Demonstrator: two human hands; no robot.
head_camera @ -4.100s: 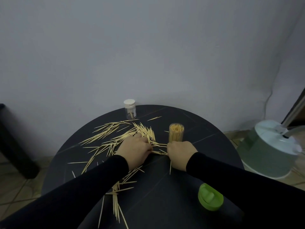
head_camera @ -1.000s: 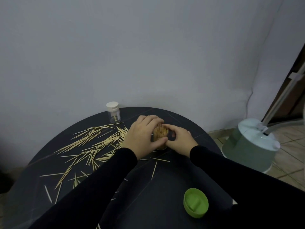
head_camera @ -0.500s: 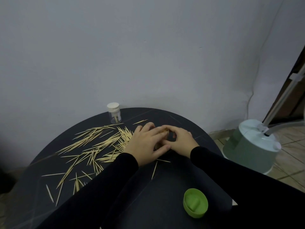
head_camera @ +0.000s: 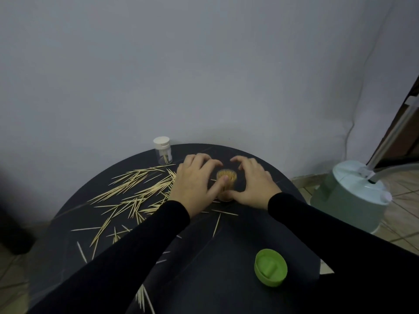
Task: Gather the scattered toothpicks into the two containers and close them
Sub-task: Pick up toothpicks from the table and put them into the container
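A clear container (head_camera: 227, 181) packed with upright toothpicks stands open on the round black table (head_camera: 204, 275). My left hand (head_camera: 195, 184) and my right hand (head_camera: 252, 185) cup it from either side with curled fingers arched round its far side. The left thumb lies on its wall and the right thumb at its base. Its green lid (head_camera: 271, 270) lies near the table's front right. A second small clear container (head_camera: 162, 152) with a white cap stands at the back left, holding a few toothpicks. Scattered toothpicks (head_camera: 136, 193) cover the table's left half.
A few loose toothpicks (head_camera: 216, 224) lie just in front of my hands. A pale green floor appliance (head_camera: 353, 196) with a pole stands right of the table. A dark object (head_camera: 13, 232) sits on the floor at the left. A grey wall rises behind the table.
My fingers, which covered the container's top half a second ago, have spread apart and the toothpick tops now show. Both hands stay round the container.
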